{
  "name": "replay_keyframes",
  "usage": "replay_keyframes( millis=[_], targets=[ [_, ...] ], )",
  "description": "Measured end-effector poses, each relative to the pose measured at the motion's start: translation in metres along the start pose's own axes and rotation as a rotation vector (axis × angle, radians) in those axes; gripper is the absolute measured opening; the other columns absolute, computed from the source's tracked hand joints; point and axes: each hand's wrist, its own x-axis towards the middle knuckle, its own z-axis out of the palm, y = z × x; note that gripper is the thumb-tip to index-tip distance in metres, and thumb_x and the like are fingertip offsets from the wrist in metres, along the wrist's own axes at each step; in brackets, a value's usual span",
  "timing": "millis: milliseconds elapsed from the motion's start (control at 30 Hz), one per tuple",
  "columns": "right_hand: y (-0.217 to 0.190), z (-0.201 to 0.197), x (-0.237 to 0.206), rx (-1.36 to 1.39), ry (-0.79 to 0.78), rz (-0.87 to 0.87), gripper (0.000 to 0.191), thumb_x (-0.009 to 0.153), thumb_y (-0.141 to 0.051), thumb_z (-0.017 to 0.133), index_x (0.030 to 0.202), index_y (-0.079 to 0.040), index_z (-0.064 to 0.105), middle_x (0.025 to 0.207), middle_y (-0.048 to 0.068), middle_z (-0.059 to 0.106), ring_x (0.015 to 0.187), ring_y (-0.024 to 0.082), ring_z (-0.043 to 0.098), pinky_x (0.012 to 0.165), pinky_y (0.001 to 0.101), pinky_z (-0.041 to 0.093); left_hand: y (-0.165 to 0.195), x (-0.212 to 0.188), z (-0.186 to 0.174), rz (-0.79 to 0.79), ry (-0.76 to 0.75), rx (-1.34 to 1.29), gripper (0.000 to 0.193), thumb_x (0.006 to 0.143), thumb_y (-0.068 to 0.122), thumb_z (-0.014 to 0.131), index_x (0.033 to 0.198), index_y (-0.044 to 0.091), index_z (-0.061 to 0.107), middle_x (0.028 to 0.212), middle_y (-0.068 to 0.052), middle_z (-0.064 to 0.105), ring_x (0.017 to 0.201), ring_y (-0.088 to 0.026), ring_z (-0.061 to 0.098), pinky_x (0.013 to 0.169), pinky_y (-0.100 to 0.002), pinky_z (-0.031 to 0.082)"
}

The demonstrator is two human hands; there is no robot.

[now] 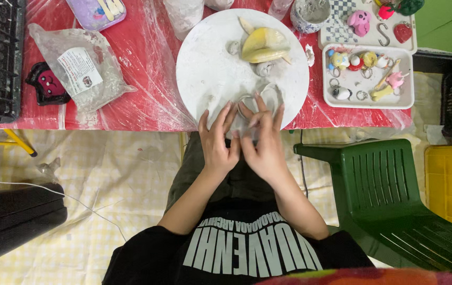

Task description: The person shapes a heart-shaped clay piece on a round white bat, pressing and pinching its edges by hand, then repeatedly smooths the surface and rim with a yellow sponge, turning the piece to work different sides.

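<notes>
A: The round white board [210, 63] looks matt, smeared with dull grey clay; the small clay ring [248, 103] at the fingertips looks soft and damp.

B: And the table?

A: Red table cover [146, 79] under glossy, crinkled clear plastic film. The 1 green chair [389, 190] is smooth moulded plastic, slightly shiny.

B: The sponge?

A: The yellow sponge [264, 45] seems porous and matt. The checked floor cloth [120, 174] looks woven, soft.

A thin grey clay ring [248, 101] lies flat on the round white board [205, 63].
</notes>
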Motion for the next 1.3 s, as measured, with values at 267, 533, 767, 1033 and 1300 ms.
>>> replay_keyframes(
  millis=[267, 533, 767, 1033, 1300],
  targets=[
    [0.037, -0.024, -0.004, 0.227, 0.214, -0.016, 0.031, 0.098, 0.007, 0.057, 0.110, -0.010, 0.034, 0.143, 0.018, 0.066, 0.152, 0.034, 0.047, 0.131, 0.0531, 0.021, -0.019, 0.007, -0.011, 0.087, -0.052, 0.020, 0.056, 0.101, 0.013, 0.057, 0.153, 0.003, 0.039, 0.144, -0.011, 0.066, 0.140, -0.024, 0.060, 0.128, -0.052, 0.022],
    [0.068, -0.060, 0.000, 0.209, -0.010, -0.063, 0.091, 0.072, -0.019, 0.096, 0.142, -0.006, 0.038, 0.159, 0.023, 0.043, 0.151, 0.036, 0.045, 0.126, 0.0506, 0.041, -0.038, 0.047, -0.056, 0.088, -0.252, -0.007, 0.087, 0.089, 0.027, 0.086, 0.156, 0.004, 0.035, 0.145, -0.009, 0.066, 0.136, -0.030, 0.055, 0.118, -0.043, 0.035],
    [0.064, -0.051, 0.013, 0.121, -0.130, -0.050, 0.109, 0.065, -0.026, 0.098, 0.153, -0.004, 0.037, 0.160, 0.016, 0.047, 0.149, 0.033, 0.048, 0.123, 0.0461, 0.042, -0.036, 0.086, -0.072, 0.111, -0.498, -0.094, 0.097, 0.072, 0.027, 0.094, 0.153, 0.012, 0.043, 0.141, -0.004, 0.067, 0.127, -0.028, 0.059, 0.109, -0.042, 0.041],
    [0.065, -0.043, 0.019, 0.082, -0.052, -0.091, 0.103, 0.065, -0.026, 0.099, 0.150, -0.006, 0.044, 0.156, 0.016, 0.051, 0.148, 0.034, 0.050, 0.123, 0.0464, 0.043, -0.035, 0.100, -0.062, 0.107, -0.534, -0.063, 0.086, 0.067, 0.032, 0.094, 0.143, 0.016, 0.056, 0.136, 0.001, 0.069, 0.129, -0.020, 0.059, 0.111, -0.043, 0.039],
    [0.065, -0.042, 0.016, -0.021, -0.041, -0.162, 0.048, 0.065, -0.034, 0.094, 0.109, -0.018, 0.084, 0.156, 0.009, 0.052, 0.155, 0.037, 0.031, 0.129, 0.0544, 0.030, -0.043, 0.107, -0.055, 0.401, -0.565, -0.124, 0.013, 0.077, 0.027, 0.088, 0.084, 0.019, 0.081, 0.131, 0.009, 0.070, 0.142, -0.022, 0.049, 0.115, -0.042, 0.036]
  ],
)
